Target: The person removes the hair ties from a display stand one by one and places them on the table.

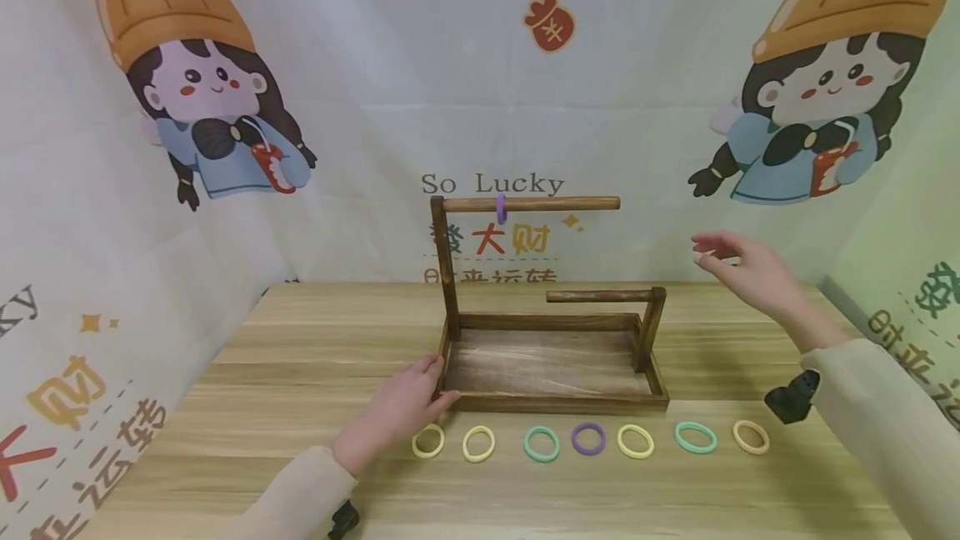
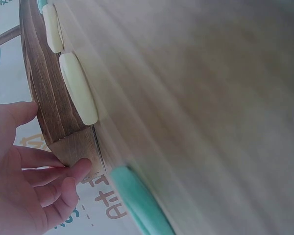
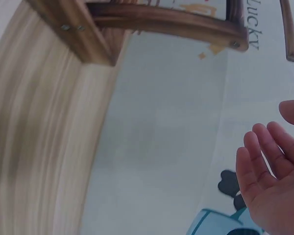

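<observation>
A dark wooden stand (image 1: pixel 555 402) has a shallow tray base, a tall upper bar (image 1: pixel 570 203) and a shorter lower bar (image 1: pixel 596 297). My left hand (image 1: pixel 401 398) grips the tray's left front corner, thumb on the front side and fingers at the end, as the left wrist view shows. On the upper bar hangs a purple hair tie (image 1: pixel 502 209). Held in the air right of the stand, my right hand (image 1: pixel 750 273) has relaxed fingers with nothing between them. Closest to the left hand lies a yellow hair tie (image 1: pixel 428 442).
A row of hair ties lies before the tray: yellow (image 1: pixel 478 445), teal (image 1: pixel 542 444), purple (image 1: pixel 588 439), yellow (image 1: pixel 636 442), teal (image 1: pixel 696 437) and orange (image 1: pixel 751 437). Another teal hair tie (image 2: pixel 139 200) shows near the left hand. Printed cloth (image 1: pixel 360 107) walls the wooden table (image 1: pixel 300 357).
</observation>
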A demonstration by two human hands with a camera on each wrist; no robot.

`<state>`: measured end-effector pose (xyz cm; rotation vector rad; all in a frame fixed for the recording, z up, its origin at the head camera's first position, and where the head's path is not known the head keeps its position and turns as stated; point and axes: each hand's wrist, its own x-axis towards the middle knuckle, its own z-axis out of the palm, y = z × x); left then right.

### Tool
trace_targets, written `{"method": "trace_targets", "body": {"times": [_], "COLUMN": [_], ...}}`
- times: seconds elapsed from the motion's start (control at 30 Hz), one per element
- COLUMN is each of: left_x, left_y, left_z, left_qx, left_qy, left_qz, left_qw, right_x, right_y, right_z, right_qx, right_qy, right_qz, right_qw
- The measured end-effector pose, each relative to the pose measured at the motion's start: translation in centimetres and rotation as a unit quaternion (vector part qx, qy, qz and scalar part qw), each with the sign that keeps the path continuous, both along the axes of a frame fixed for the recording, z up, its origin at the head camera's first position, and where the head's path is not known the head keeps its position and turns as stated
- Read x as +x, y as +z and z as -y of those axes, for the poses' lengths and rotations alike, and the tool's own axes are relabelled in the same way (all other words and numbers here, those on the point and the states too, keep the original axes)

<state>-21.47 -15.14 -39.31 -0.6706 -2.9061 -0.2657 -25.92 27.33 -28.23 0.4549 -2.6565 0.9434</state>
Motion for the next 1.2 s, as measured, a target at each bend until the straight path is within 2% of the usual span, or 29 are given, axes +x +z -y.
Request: {"method": "trace_targets", "body": {"times": [0.2,0.43,0.63,0.73,0.9,1.0,1.2], "left_x": [0.0,0.0,0.0,0.0,0.0,-0.1,-0.1], "left_y": [-0.1,0.0,-0.1,-0.1,-0.1,-0.2,-0.2], "left_z": [0.0,0.0,0.0,0.0,0.0,0.0,0.0], "left_qx": [-0.005,-0.006,-0.008,-0.007,-0.003,-0.002,-0.003], "left_qy": [0.004,0.006,0.005,0.005,0.003,0.002,0.003], "left_qz": [-0.003,0.002,0.005,0.006,0.006,0.005,0.004], "left_qw": [1.0,1.0,0.9999,1.0,1.0,1.0,1.0], "right_x": [-0.8,-1.5,-1.8,-1.9,-2.2,-2.3,-2.8], "right_y": [0.9,1.4,1.9,2.2,2.9,3.3,4.1], "right_z": [2.5,5.1,6.5,7.1,8.1,8.9,10.6], "right_qx": [-0.029,-0.079,-0.11,-0.135,-0.167,-0.172,-0.168], "right_qy": [0.003,0.042,0.025,0.019,0.044,0.057,0.076], "right_qz": [-0.009,-0.018,-0.036,-0.043,-0.075,-0.088,-0.083], "right_qw": [0.9995,0.9958,0.993,0.9897,0.9822,0.9794,0.9793]}}
